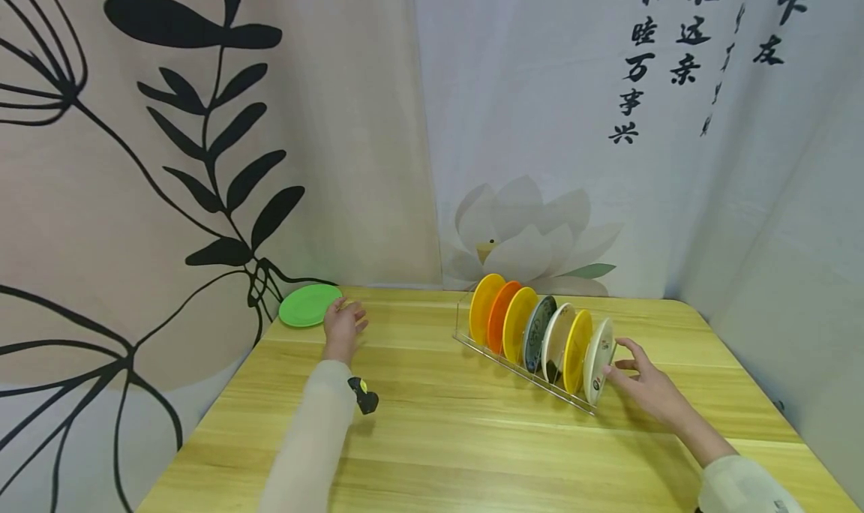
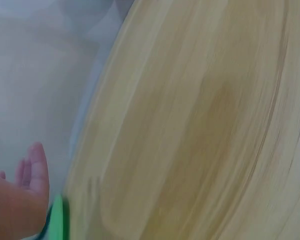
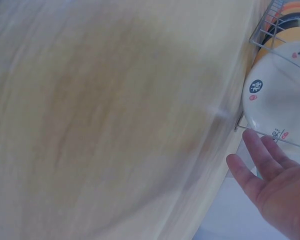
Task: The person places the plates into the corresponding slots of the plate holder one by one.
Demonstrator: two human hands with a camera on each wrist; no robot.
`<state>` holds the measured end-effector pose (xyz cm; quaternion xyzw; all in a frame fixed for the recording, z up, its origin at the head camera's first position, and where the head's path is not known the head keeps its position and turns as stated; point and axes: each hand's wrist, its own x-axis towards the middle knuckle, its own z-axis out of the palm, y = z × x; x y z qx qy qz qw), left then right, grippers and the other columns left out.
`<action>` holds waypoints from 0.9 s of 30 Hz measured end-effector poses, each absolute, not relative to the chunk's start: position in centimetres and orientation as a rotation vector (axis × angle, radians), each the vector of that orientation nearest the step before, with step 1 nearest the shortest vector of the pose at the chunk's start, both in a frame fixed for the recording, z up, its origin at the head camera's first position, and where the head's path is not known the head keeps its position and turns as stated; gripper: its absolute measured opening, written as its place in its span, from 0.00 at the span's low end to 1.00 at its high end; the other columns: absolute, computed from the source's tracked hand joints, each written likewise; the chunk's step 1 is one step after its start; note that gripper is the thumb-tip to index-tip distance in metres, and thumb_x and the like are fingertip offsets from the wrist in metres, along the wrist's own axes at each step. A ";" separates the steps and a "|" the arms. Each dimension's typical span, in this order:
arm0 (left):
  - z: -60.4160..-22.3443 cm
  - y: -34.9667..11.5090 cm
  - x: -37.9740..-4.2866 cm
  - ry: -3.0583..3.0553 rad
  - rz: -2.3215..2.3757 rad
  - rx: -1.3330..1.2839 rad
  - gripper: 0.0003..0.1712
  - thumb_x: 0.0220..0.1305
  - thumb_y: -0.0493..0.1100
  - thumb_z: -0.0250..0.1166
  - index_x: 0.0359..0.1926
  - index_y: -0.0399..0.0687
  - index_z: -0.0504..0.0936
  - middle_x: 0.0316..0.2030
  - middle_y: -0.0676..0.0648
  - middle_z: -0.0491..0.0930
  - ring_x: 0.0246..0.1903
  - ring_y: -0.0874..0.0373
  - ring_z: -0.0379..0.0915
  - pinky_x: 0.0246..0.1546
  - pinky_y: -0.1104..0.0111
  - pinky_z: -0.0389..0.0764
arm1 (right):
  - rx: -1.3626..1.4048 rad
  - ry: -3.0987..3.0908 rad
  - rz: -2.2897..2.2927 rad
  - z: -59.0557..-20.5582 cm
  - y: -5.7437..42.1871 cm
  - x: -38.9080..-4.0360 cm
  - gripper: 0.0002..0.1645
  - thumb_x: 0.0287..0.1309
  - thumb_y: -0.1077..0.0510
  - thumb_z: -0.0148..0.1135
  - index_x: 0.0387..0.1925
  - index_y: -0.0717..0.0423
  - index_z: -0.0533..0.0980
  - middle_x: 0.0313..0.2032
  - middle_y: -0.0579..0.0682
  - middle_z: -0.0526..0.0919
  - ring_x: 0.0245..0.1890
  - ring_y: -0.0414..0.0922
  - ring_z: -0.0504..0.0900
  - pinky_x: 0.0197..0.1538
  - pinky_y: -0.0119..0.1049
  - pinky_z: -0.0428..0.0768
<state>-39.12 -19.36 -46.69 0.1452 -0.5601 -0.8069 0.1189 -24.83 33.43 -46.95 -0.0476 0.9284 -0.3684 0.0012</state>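
At the table's far left lies a green plate. My left hand is over its right edge with fingers apart and nothing in them; the left wrist view shows only a strip of the green plate beside the hand. On the right, a wire rack holds several plates on edge: yellow, orange, dark patterned and white. My right hand is at the endmost white plate, thumb close to its face. In the right wrist view, the fingers extend beside the white plate with small printed marks.
The wooden table stands against a printed curtain at the back and left. A pale curtain hangs along the right side. A yellow plate stands right behind the endmost white one.
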 end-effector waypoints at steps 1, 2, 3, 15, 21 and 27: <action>-46.8 -19.9 -39.0 -1.635 -2.353 0.433 0.34 0.72 0.37 0.56 0.74 0.42 0.55 0.59 0.38 0.66 0.57 0.41 0.68 0.60 0.52 0.74 | -0.149 2.911 -1.159 -47.0 33.5 -24.8 0.46 0.72 0.39 0.51 0.76 0.55 0.44 0.61 0.74 0.70 0.55 0.71 0.75 0.48 0.62 0.79; -46.9 -20.3 -39.0 -1.630 -2.343 0.445 0.34 0.72 0.37 0.56 0.75 0.42 0.54 0.60 0.38 0.65 0.57 0.41 0.67 0.60 0.52 0.74 | -0.146 2.908 -1.162 -47.0 33.5 -24.8 0.46 0.71 0.38 0.51 0.76 0.54 0.44 0.61 0.74 0.70 0.55 0.70 0.75 0.48 0.62 0.79; -47.0 -20.8 -38.9 -1.623 -2.333 0.456 0.35 0.73 0.38 0.55 0.75 0.42 0.53 0.61 0.37 0.64 0.57 0.42 0.67 0.60 0.52 0.74 | -0.144 2.905 -1.165 -47.0 33.5 -24.8 0.46 0.71 0.38 0.51 0.76 0.54 0.44 0.61 0.74 0.70 0.55 0.70 0.75 0.48 0.61 0.79; -47.6 -25.1 -37.9 -1.528 -2.268 0.666 0.38 0.74 0.43 0.54 0.77 0.46 0.48 0.57 0.43 0.65 0.54 0.49 0.68 0.63 0.56 0.71 | -0.128 2.899 -1.179 -47.0 33.5 -24.8 0.45 0.71 0.39 0.52 0.76 0.54 0.45 0.61 0.73 0.70 0.53 0.66 0.78 0.47 0.60 0.80; -47.8 -26.4 -37.9 -1.506 -2.297 0.694 0.42 0.75 0.47 0.52 0.79 0.48 0.40 0.69 0.39 0.57 0.64 0.45 0.61 0.65 0.58 0.70 | -0.136 2.909 -1.191 -46.9 33.4 -25.0 0.44 0.71 0.40 0.53 0.75 0.54 0.46 0.61 0.73 0.71 0.53 0.65 0.79 0.47 0.59 0.80; -48.3 -27.3 -38.1 -1.493 -2.348 0.729 0.43 0.75 0.49 0.51 0.79 0.52 0.35 0.74 0.38 0.49 0.70 0.44 0.56 0.66 0.58 0.68 | -0.135 2.897 -1.206 -46.8 33.5 -25.1 0.44 0.71 0.40 0.53 0.75 0.53 0.46 0.61 0.73 0.70 0.53 0.66 0.78 0.48 0.60 0.80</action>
